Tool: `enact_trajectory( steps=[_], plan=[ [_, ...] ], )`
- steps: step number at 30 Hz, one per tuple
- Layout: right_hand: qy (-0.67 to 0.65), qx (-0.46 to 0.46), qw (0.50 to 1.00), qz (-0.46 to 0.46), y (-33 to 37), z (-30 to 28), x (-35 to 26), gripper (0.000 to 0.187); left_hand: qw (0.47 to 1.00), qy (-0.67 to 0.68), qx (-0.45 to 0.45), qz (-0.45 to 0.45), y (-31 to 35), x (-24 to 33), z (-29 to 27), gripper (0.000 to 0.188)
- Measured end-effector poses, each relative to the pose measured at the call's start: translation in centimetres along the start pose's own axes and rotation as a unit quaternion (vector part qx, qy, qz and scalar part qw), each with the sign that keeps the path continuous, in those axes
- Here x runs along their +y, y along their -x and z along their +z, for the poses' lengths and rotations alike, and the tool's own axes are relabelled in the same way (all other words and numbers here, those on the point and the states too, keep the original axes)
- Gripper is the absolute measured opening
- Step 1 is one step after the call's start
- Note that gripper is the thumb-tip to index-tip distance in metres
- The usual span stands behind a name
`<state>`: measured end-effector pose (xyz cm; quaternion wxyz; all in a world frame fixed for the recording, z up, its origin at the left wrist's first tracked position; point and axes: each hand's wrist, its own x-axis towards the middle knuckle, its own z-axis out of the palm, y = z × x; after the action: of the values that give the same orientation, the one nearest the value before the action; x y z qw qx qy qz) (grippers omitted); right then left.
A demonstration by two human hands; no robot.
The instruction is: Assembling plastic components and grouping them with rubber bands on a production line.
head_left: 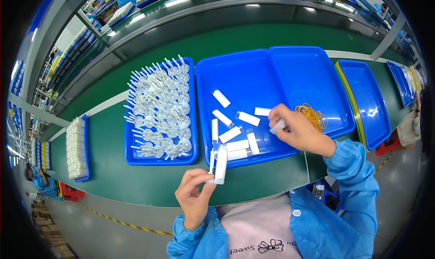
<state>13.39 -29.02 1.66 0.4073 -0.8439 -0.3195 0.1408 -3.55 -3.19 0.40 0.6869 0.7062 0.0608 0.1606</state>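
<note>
My left hand [195,195] is closed on upright white tubes [221,164] at the front edge of the blue tray [240,73]; at least two seem bunched together. Over the right part of that tray, my right hand [297,127] pinches a small white piece [278,125], partly hidden by the fingers. Several loose white tubes with clear ends, such as this white tube [221,98], lie scattered in the tray between my hands. Beside my right hand is a tangle of yellow rubber bands [312,117] in the adjoining blue tray [303,68].
Left of the trays stands a blue tray of white stemmed parts [158,109]. Farther left is a tray of white pieces [76,148]. Stacked blue and yellow trays [364,100] are at the right. A metal frame [81,21] rises behind the green table [108,177].
</note>
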Motion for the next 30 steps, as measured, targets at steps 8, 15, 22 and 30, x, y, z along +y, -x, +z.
enact_trajectory(
  steps=[8, 15, 22, 30],
  plan=[
    [-0.408, 0.104, 0.905, 0.062, 1.1, 0.6, -2.6, 0.023, 0.953, -0.196, -0.122, 0.198, -0.6, 1.4, 2.4, 0.031],
    [-0.473, 0.126, 0.87, 0.055, -0.7, 3.2, -2.1, 0.026, 0.945, -0.185, -0.161, 0.214, -1.6, 1.4, 4.5, 0.036],
    [-0.465, 0.067, 0.88, 0.071, -0.4, 3.5, -2.8, 0.028, 0.945, -0.19, -0.176, 0.201, -2.0, 1.5, 4.8, 0.035],
    [-0.456, -0.049, 0.885, 0.077, 0.1, 0.6, -1.4, 0.036, 0.935, -0.193, -0.208, 0.212, -2.0, 1.3, 3.9, 0.039]
  ],
)
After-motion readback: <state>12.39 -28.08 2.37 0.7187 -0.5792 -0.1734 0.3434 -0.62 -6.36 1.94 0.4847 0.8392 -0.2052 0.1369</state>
